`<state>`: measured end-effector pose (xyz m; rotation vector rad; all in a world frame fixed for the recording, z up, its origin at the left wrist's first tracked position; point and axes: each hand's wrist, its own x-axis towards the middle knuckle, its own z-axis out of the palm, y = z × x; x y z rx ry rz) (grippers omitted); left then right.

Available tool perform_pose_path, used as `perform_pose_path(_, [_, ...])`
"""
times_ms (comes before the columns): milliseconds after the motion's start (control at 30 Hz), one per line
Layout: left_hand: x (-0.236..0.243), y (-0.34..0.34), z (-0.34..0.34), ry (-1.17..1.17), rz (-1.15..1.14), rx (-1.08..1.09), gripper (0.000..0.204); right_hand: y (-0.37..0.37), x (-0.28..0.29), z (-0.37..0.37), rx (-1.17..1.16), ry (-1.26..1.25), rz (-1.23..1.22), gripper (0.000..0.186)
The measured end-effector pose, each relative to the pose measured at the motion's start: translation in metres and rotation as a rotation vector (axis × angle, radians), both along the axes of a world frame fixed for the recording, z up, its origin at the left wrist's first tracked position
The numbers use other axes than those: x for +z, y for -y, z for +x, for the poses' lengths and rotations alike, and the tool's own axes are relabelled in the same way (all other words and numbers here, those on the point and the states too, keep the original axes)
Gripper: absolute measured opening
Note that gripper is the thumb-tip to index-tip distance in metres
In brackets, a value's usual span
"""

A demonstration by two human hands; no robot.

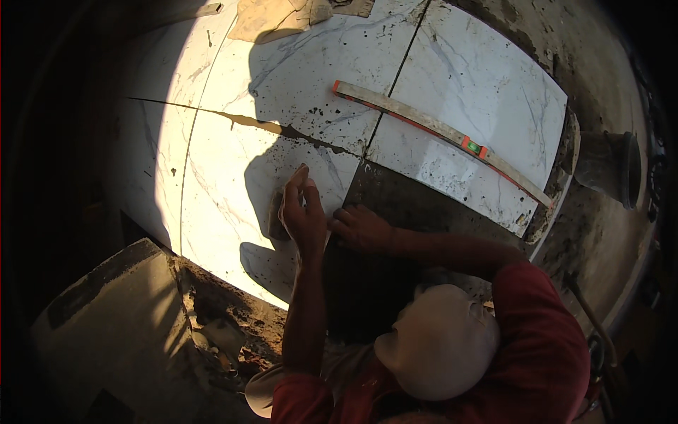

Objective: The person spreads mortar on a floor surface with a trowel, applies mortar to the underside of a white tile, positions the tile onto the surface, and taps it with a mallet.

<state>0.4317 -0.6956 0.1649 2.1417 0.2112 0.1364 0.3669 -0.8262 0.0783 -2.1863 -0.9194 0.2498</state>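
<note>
My left hand (304, 213) is turned on edge over a white, grey-veined tile (219, 205), fingers stretched upward and apart. A dark shape, perhaps its shadow, lies along its left side. I see nothing clearly held. Close by on the right, my right hand (360, 227) reaches across from the right, its spread fingers touching down by that tile's edge. Under it is a dark grey mortar bed (402, 194), bordered by white tiles. A long spirit level (424, 126) with orange ends and a green vial lies across two tiles farther off.
Crumpled tan cloth or paper (272, 18) sits at the far edge. On the right a dark bucket (607, 166) lies on dirty ground. A dusty slab (106, 290) and rubble (226, 332) are at the lower left. A rounded beige shape (441, 343) lies between my red sleeves.
</note>
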Motion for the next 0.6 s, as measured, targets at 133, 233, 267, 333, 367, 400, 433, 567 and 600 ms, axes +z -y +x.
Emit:
perform_pose_path(133, [0.021, -0.031, 0.011, -0.152, 0.052, 0.04, 0.026, -0.017, -0.004, 0.025, -0.094, 0.001, 0.116, 0.039])
perform_pose_path(233, [0.002, -0.065, 0.001, -0.104, 0.293, -0.111, 0.031, 0.008, 0.001, 0.051, -0.274, 0.116, 0.184, 0.034])
perform_pose_path(267, [-0.004, -0.066, 0.0, -0.134, 0.364, -0.16, 0.034, 0.025, -0.003, 0.058, -0.356, 0.112, 0.128, 0.032])
perform_pose_path(333, [-0.017, -0.065, 0.0, -0.174, 0.463, -0.232, 0.039, 0.057, -0.008, 0.063, -0.468, 0.17, 0.048, 0.029])
perform_pose_path(367, [-0.023, -0.064, -0.001, -0.183, 0.495, -0.254, 0.042, 0.061, -0.007, 0.061, -0.452, 0.192, 0.05, 0.029])
perform_pose_path(400, [-0.028, -0.065, -0.002, -0.193, 0.527, -0.274, 0.044, 0.061, -0.005, 0.058, -0.433, 0.216, 0.054, 0.029])
perform_pose_path(433, [-0.032, -0.068, -0.003, -0.221, 0.515, -0.263, 0.049, 0.057, -0.001, 0.055, -0.413, 0.241, 0.059, 0.029])
perform_pose_path(567, [-0.041, -0.074, -0.004, -0.311, 0.44, -0.19, 0.062, 0.023, -0.006, 0.024, -0.228, 0.024, 0.096, 0.033])
perform_pose_path(600, [-0.039, -0.076, -0.005, -0.327, 0.422, -0.154, 0.064, 0.012, -0.002, 0.016, -0.168, -0.077, 0.089, 0.034])
